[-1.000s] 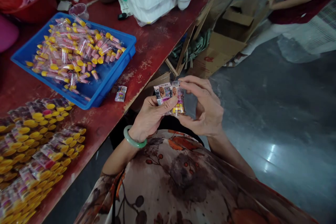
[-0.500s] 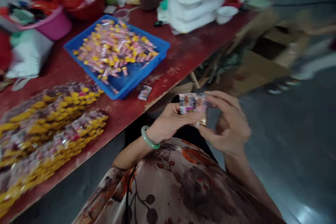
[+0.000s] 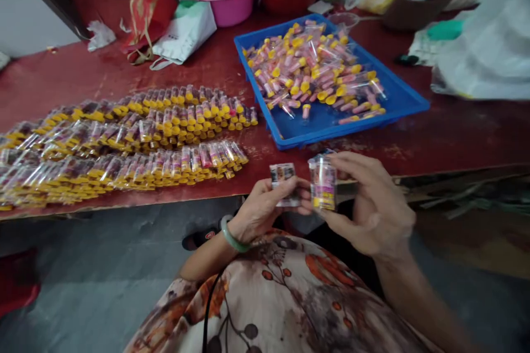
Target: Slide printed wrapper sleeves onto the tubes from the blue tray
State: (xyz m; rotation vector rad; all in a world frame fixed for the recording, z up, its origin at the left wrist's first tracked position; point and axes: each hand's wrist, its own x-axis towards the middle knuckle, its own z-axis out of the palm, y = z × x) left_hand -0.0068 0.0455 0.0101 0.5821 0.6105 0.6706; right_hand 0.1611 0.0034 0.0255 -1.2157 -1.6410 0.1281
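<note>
My left hand, with a green bangle at the wrist, pinches a small printed packet between thumb and fingers. Just right of it, my right hand grips a clear-wrapped tube with a yellow lower end, thumb below and fingertips above. A narrow gap separates the two items. Beyond the hands, a blue tray holds a loose heap of wrapped pink tubes with yellow caps. Stacked rows of similar wrapped tubes lie on the red table to the left.
The red table's front edge runs just beyond my hands. At the back stand a pink basin, a red basin, a white bag and a brown pot. White plastic-wrapped containers are at the right.
The view has swung left, showing more of the stacked rows. My hands have moved apart, separating the packet from the tube. The packet that lay by the tray no longer shows there.
</note>
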